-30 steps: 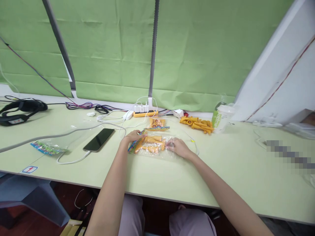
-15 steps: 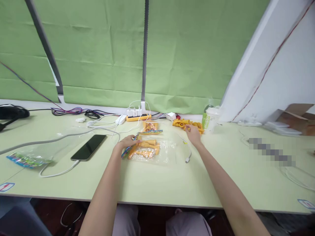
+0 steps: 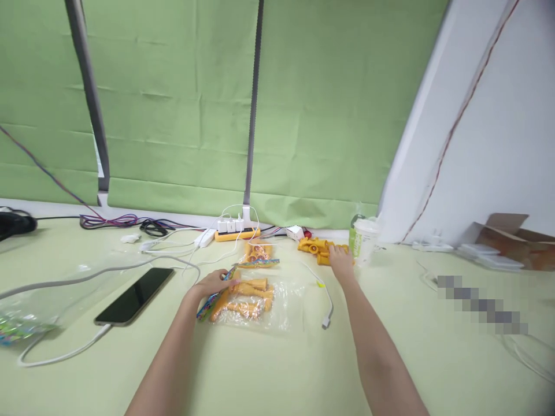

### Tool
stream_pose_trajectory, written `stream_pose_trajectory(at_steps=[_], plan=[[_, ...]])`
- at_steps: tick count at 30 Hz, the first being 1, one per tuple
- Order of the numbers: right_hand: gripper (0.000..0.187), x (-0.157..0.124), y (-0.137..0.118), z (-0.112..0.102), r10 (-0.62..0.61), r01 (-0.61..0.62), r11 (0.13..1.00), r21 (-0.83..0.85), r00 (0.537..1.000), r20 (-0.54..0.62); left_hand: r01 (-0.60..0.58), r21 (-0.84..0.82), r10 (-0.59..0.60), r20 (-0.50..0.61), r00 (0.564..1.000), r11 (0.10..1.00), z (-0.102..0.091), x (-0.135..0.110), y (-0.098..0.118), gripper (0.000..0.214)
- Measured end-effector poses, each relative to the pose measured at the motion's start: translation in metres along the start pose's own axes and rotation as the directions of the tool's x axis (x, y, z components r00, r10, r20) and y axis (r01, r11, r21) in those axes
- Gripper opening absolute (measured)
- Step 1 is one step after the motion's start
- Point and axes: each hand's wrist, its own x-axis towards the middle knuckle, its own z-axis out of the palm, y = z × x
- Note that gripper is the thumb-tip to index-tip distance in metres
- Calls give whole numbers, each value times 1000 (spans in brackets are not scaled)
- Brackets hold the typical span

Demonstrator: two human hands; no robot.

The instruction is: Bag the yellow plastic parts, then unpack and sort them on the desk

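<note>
On the pale table, my left hand (image 3: 212, 283) holds the colourful header end of a clear plastic bag (image 3: 284, 303), its fingers closed on that edge. Orange plastic pieces (image 3: 251, 292), tube-like in shape, lie inside the bag. A second clear bag (image 3: 259, 251) with orange pieces and a printed edge lies just behind it. Further right, my right hand (image 3: 341, 263) reaches onto a pile of loose yellow plastic pieces (image 3: 314, 245), fingers curled over those at its right end. Its fingertips are partly hidden among them.
A phone (image 3: 134, 296) on a charging cable lies at left, near an opened clear bag with a printed header (image 3: 26, 329). Behind stand an orange power strip (image 3: 237, 234) and tangled cables. A white cup (image 3: 367, 240) is right of the pile; a cardboard box (image 3: 515, 240) sits far right.
The view has tilted up, so the table's contents appear lower. My right hand has gone from a pinch at the pile's front to curling over its right end. My left hand stays on the bag.
</note>
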Motion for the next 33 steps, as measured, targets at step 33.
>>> stream_pose_trajectory(at_steps=[33], plan=[[27,6,47,-20,110,-187,960,210,936,334,-2,-2,2,-18,1000,1000,-2,-1,2,75]])
